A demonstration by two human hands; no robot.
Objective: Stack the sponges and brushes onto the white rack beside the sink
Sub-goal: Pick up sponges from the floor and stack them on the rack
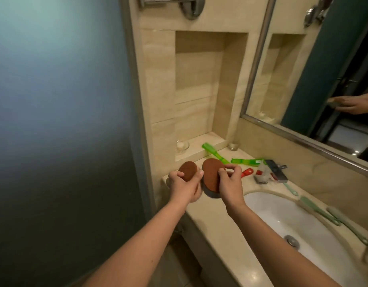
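My left hand (184,184) grips the small sponge (188,169), my right hand (230,180) pinches the big sponge (211,175); each hand hides part of its sponge and the counter (220,224) beneath.

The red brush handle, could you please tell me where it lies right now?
In the head view, the red brush handle lies on the countertop, just right of the right hand and left of the chrome faucet.
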